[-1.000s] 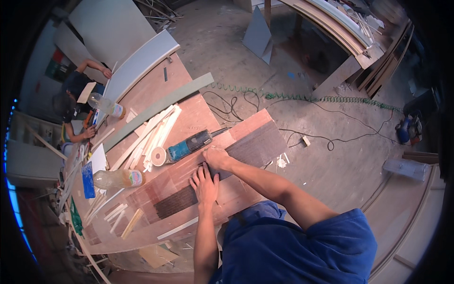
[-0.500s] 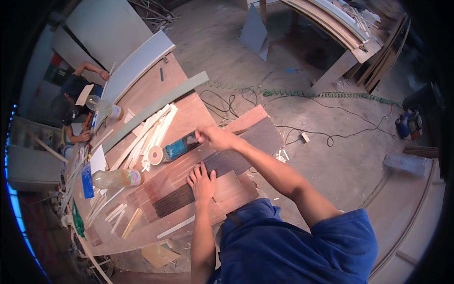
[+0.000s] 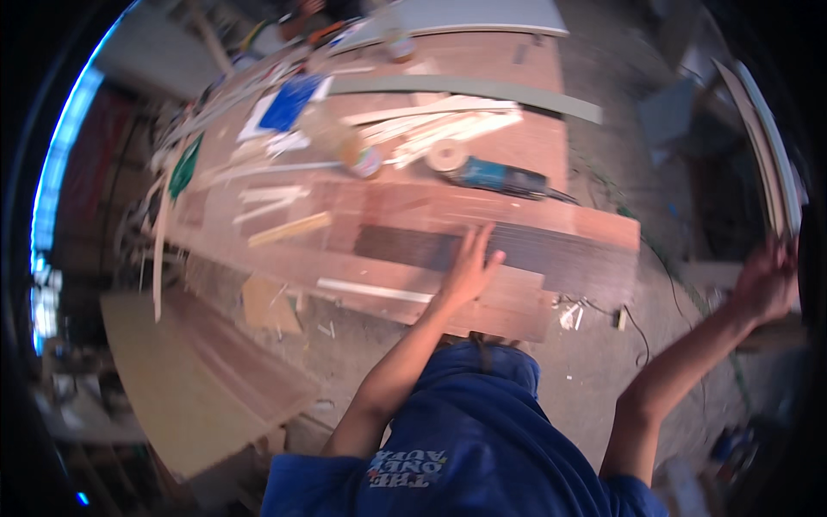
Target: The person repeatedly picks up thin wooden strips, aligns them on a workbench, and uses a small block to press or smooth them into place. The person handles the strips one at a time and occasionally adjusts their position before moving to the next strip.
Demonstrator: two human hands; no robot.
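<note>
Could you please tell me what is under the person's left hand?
Flat, dark, streaked wood-look sheeting shows on both sides of the left hand, with a flat reddish-brown wooden board nearer the body. Whatever lies directly beneath the hand is covered.

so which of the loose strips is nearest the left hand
The white strip lying along the near edge of the bench: its right end is close to the left hand, while the yellowish strip and pale pile lie farther off.

Matt wood-grain panel (image 3: 573, 257), cloth shirt (image 3: 495, 435)
</note>
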